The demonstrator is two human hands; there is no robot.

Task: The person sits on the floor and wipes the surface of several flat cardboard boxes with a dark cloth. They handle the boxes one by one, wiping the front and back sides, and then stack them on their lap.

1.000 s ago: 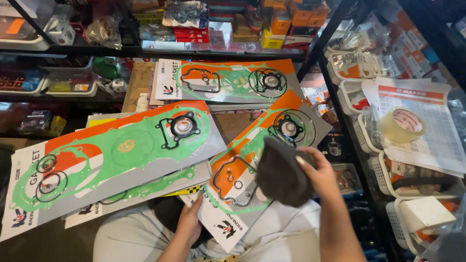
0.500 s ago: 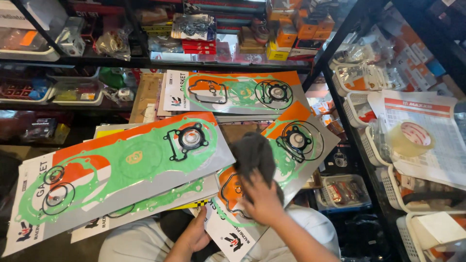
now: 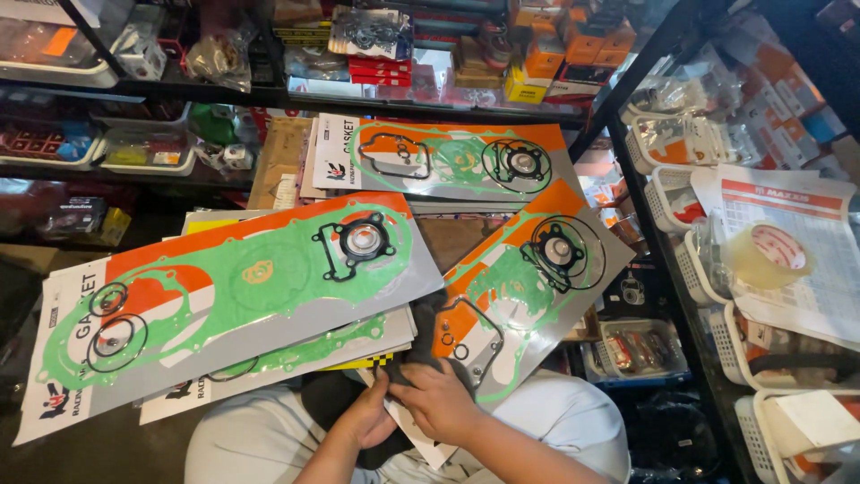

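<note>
Hands: your left hand [image 3: 365, 419] and right hand [image 3: 441, 401] are both pinching the dark cloth [image 3: 414, 358], fingers closed on it.
Cloth: it is lying bunched on your lap, just below the slanted gasket card [image 3: 520, 287], partly under it.
Handling: soft, light and floppy by the look; I'd grip a gathered fold.
Surroundings: a larger gasket card [image 3: 233, 305] is resting left of the slanted card.
</note>
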